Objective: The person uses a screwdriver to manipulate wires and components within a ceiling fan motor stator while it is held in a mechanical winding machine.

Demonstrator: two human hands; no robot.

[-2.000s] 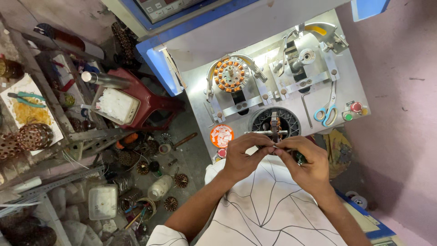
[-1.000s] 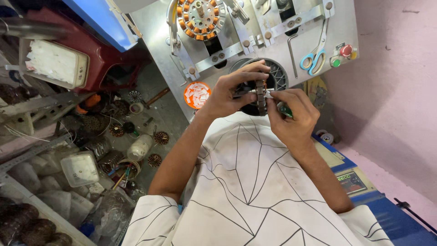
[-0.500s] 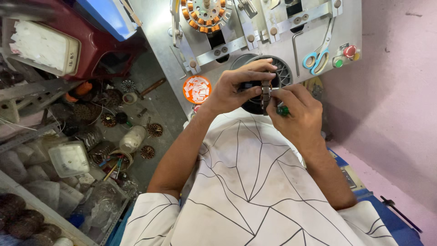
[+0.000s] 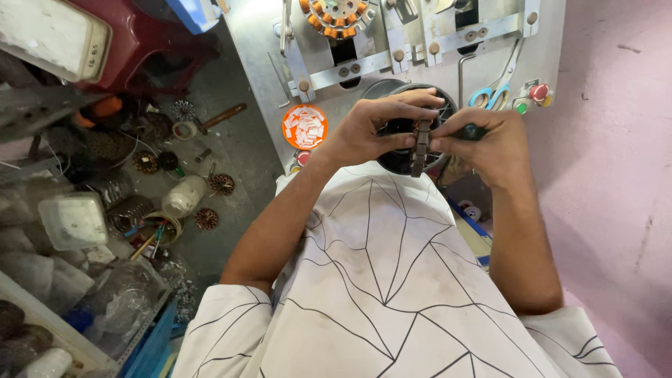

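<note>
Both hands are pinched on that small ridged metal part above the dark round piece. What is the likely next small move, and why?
Probably a slight turn or reseat of the ridged metal part, though that is a guess. The left hand pinches it from one side while the right hand, also gripping a dark-handled tool, pinches it from the other. It stands upright over the dark round piece, with the tool tip hidden.

Dark ridged metal core (image 4: 421, 145) — held edge-on (upright), pinched from both sides, over a black round housing (image 4: 399, 150)
</note>
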